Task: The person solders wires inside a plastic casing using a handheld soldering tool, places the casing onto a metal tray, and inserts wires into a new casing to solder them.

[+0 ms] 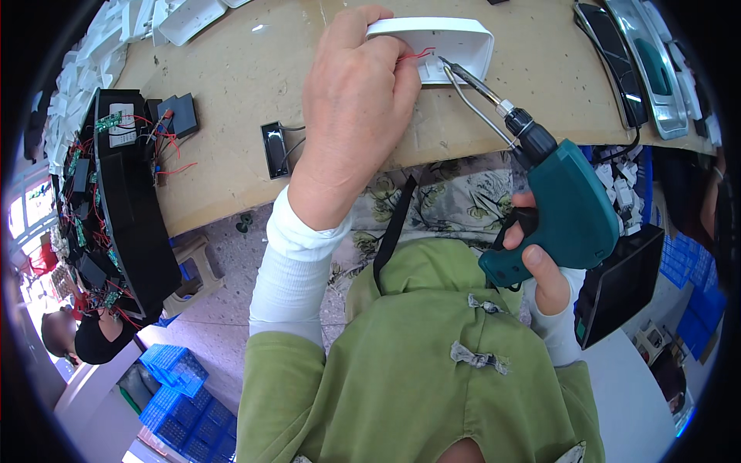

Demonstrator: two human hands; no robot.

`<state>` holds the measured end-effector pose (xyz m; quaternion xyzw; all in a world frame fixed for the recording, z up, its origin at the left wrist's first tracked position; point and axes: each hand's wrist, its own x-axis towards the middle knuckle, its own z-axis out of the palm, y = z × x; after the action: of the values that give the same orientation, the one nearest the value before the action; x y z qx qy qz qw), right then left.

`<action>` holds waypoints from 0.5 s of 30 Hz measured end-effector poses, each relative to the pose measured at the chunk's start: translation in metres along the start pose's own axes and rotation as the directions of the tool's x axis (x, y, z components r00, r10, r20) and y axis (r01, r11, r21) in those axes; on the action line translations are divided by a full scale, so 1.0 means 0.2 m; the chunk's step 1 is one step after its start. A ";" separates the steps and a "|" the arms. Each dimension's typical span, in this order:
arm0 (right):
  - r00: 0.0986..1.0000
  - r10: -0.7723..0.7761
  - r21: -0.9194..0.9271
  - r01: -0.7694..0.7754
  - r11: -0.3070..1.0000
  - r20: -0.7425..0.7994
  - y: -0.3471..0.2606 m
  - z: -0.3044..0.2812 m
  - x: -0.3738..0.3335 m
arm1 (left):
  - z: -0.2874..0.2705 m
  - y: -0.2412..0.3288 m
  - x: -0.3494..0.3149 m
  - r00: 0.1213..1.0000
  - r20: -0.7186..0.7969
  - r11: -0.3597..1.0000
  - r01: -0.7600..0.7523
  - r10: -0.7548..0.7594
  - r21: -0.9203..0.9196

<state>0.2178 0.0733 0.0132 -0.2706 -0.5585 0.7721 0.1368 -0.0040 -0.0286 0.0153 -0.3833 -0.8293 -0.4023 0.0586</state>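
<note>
My left hand (363, 100) is closed at the left end of a white plastic housing (480, 38), which lies open side up on the workbench. Thin red wires (421, 54) come out at its fingertips and run into the housing. A dark green soldering gun (571, 208) is gripped in my right hand (536, 247). The gun's hot tip (446, 63) points into the housing, close to the wire ends; whether they touch I cannot tell. Beside the gun's barrel, a thin metal tube (475, 108) reaches toward the same spot. Left of my wrist sits a small black rectangular part (275, 150) with dark leads.
A black bin (131, 208) at the left holds circuit boards, wires and black boxes. White housings (85, 77) are heaped at the far left. A metal tray (656, 69) and a black device (614, 62) lie at right. Blue crates (185, 417) stand below; a person (96, 337) is at left.
</note>
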 end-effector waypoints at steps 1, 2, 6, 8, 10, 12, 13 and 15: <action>1.000 0.000 0.000 0.000 1.000 0.002 0.00 0.00 0.00 | -0.01 0.01 0.00 1.000 0.021 0.999 0.014 -0.012 -0.049; 1.000 -0.001 0.008 0.001 1.000 -0.003 0.00 0.00 0.00 | -0.01 0.01 0.00 1.000 0.021 0.999 0.014 -0.013 -0.047; 1.000 -0.014 -0.002 0.014 1.000 -0.009 0.00 0.00 -0.01 | 0.01 0.00 0.00 0.988 -0.046 0.986 -0.141 0.146 0.093; 1.000 -0.017 -0.006 0.017 1.000 -0.007 0.00 0.00 -0.01 | 0.06 -0.05 0.03 0.979 -0.063 0.975 -0.184 0.193 0.121; 1.000 -0.019 -0.010 0.019 1.000 0.004 -0.01 0.00 -0.01 | 0.17 -0.19 0.10 0.593 -0.534 0.704 -0.710 0.602 0.006; 1.000 -0.015 -0.004 0.015 1.000 -0.001 0.00 0.00 -0.01 | 0.18 -0.21 0.11 0.581 -0.535 0.691 -0.723 0.614 0.009; 1.000 -0.016 -0.005 0.016 1.000 -0.003 0.00 0.00 -0.01 | 0.17 -0.19 0.12 0.568 -0.535 0.677 -0.735 0.625 0.011; 1.000 -0.007 0.004 0.007 1.000 -0.020 0.00 0.00 -0.01 | 0.06 -0.06 0.05 0.805 -0.280 0.847 -0.527 0.523 0.067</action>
<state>0.2191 0.0737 0.0140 -0.2759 -0.5565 0.7700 0.1455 -0.0163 -0.0188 0.0040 -0.5352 -0.6706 -0.4276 0.2847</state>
